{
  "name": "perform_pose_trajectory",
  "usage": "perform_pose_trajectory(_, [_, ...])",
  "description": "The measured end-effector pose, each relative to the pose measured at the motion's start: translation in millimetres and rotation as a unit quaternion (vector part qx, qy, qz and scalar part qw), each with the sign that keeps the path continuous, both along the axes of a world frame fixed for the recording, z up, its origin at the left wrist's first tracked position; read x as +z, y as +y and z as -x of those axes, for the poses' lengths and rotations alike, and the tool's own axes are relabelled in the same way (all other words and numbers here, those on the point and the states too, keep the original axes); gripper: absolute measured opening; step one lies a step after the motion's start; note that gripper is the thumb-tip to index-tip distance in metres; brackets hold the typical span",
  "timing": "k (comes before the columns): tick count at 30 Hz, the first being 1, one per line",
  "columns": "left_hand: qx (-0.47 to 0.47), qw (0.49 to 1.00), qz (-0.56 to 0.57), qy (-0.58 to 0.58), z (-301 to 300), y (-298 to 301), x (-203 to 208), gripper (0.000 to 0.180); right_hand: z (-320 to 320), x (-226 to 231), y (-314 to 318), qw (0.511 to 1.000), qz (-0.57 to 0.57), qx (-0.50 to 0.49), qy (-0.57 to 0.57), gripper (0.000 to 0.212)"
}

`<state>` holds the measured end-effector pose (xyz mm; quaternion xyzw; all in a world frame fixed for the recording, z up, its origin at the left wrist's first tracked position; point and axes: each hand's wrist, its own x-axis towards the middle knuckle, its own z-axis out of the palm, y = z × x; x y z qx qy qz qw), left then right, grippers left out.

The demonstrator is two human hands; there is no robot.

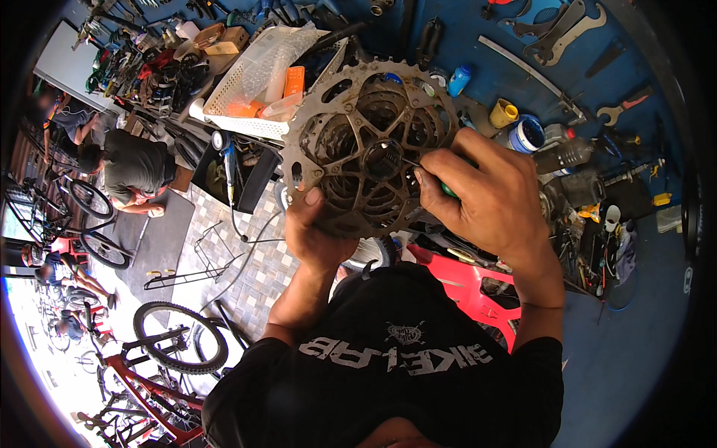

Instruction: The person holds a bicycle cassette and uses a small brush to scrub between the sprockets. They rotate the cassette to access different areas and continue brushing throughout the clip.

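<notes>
Head view: left hand (317,231) behind cassette (366,145)

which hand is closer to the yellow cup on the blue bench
Right. The right hand sits just below and left of the yellow cup, gripping a green-handled tool. The left hand holds the sprocket cluster from below, farther left.

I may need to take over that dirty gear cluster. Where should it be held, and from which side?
Grip the gear cluster by its toothed lower rim, coming from below, as the left hand does. It stands face-on, its centre hole taken up by the thin tool in the right hand, so the rim looks like the safest free hold.
</notes>
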<state>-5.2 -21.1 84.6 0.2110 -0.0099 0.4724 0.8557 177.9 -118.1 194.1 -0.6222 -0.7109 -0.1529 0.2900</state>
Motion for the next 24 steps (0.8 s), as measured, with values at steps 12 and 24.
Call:
perform_pose_trajectory(12, [0.115,0.969,0.026,0.216,27.2,29.8,-41.1,0.054,-85.4,-79.4,21.7,0.969,0.025,-0.153,0.19,0.024])
perform_pose_trajectory(24, [0.053,0.927,0.159,0.336,-15.6,80.5,-191.7,0.038,-132.0,-291.1,108.3,0.943,0.182,-0.279,0.025,0.032])
